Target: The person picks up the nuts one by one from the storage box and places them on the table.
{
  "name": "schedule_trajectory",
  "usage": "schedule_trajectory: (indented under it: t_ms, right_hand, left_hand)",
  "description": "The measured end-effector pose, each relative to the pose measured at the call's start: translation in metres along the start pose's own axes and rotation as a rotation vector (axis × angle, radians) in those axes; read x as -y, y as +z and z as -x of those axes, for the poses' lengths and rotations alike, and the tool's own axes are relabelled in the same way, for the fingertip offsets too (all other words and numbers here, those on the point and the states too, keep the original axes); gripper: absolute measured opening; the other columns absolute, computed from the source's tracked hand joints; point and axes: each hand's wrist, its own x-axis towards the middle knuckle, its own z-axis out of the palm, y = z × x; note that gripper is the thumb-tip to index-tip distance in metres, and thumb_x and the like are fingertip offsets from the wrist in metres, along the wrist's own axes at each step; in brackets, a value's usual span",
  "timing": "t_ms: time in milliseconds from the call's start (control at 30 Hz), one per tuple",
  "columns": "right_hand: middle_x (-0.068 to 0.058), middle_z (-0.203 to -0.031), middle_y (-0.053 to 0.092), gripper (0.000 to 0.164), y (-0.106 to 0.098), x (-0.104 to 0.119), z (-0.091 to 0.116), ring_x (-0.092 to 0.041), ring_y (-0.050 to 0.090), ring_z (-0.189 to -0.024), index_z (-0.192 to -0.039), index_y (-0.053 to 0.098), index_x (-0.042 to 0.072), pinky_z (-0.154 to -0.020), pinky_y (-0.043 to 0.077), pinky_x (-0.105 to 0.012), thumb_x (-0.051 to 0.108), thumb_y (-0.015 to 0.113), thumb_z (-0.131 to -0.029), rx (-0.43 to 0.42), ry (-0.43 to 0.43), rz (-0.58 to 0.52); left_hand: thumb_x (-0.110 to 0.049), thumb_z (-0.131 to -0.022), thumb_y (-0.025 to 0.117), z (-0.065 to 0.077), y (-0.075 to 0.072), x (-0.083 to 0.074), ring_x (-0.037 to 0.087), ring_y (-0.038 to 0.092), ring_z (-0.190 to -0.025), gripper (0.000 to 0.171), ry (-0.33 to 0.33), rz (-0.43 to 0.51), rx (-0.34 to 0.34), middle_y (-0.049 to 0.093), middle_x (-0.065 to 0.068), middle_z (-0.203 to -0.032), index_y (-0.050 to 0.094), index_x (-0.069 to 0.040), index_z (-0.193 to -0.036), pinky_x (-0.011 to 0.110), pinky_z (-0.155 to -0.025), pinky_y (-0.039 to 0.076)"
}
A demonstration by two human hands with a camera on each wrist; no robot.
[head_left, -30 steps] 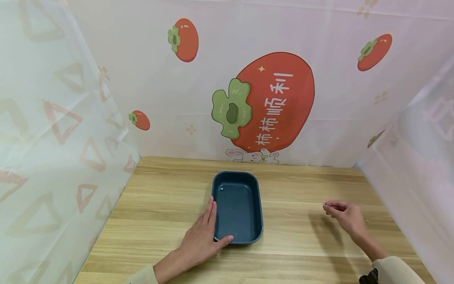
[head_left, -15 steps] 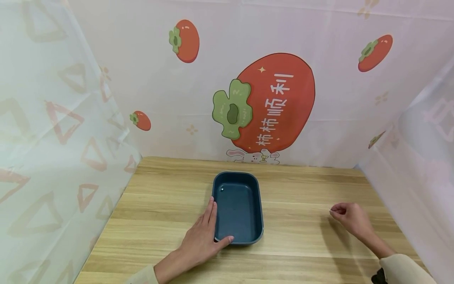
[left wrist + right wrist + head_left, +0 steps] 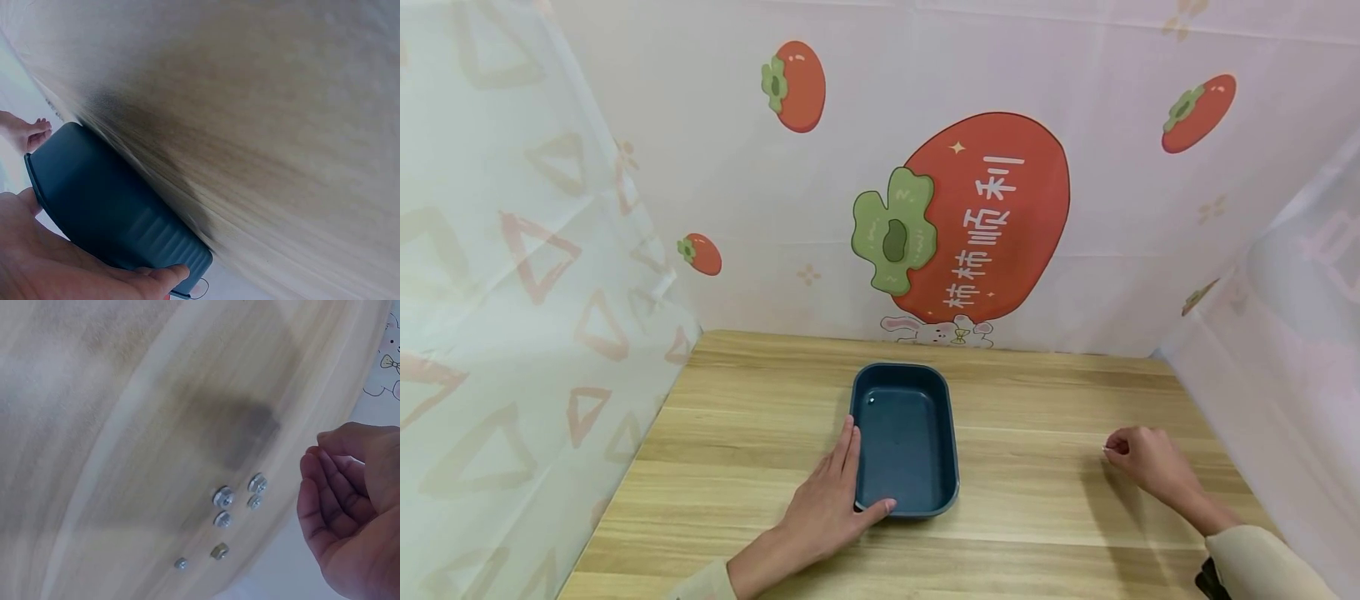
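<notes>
My left hand (image 3: 822, 510) rests against a dark blue rectangular tray (image 3: 906, 454). Its straight fingers lie along the left wall, with the thumb at the near rim. One small shiny piece of hardware (image 3: 871, 401) is in the tray's far left corner. To the right, my right hand (image 3: 1153, 467) is above the table, thumb and index fingertips together. A tiny bright piece (image 3: 1105, 449) shows at those fingertips, too small to identify. In the right wrist view several metal nuts (image 3: 224, 497) lie on the wood beside the right hand (image 3: 350, 506).
The wooden tabletop (image 3: 760, 417) meets a printed cloth backdrop (image 3: 760, 192) at the back. Cloth walls also stand at the left (image 3: 512, 350) and the right (image 3: 1285, 358). A wide stretch of wood separates the tray from the right hand.
My right hand has moved rightward and slightly nearer me, its fingertips staying together, and now covers a nut seen earlier beside the wrist. The left hand and tray have stayed put.
</notes>
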Motion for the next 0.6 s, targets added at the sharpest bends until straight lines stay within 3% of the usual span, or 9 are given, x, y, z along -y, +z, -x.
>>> schedule_trajectory:
  t_ms: [167, 600]
  right_hand:
    - [-0.008, -0.082, 0.077, 0.005, -0.0033, -0.0009, -0.0037, -0.028, 0.073, -0.074, -0.084, 0.078, 0.003, -0.066, 0.059, -0.048, 0.007, 0.080, -0.088, 0.039, -0.016, 0.016]
    - [-0.003, -0.081, 0.076, 0.008, -0.0028, 0.0011, -0.0091, -0.018, 0.068, -0.069, -0.080, 0.076, 0.009, -0.061, 0.056, -0.042, 0.008, 0.081, -0.087, 0.080, -0.049, 0.043]
  left_hand:
    - [-0.071, -0.095, 0.063, -0.0001, 0.0001, 0.0004, 0.038, 0.032, -0.157, 0.113, 0.002, 0.000, 0.000, -0.001, 0.008, -0.179, 0.011, -0.005, -0.170, 0.061, -0.114, 0.043]
    - [-0.070, -0.096, 0.063, -0.0012, 0.0011, 0.0009, 0.035, 0.029, -0.159, 0.112, 0.011, -0.018, -0.009, 0.003, 0.011, -0.179, 0.013, -0.004, -0.170, 0.057, -0.118, 0.040]
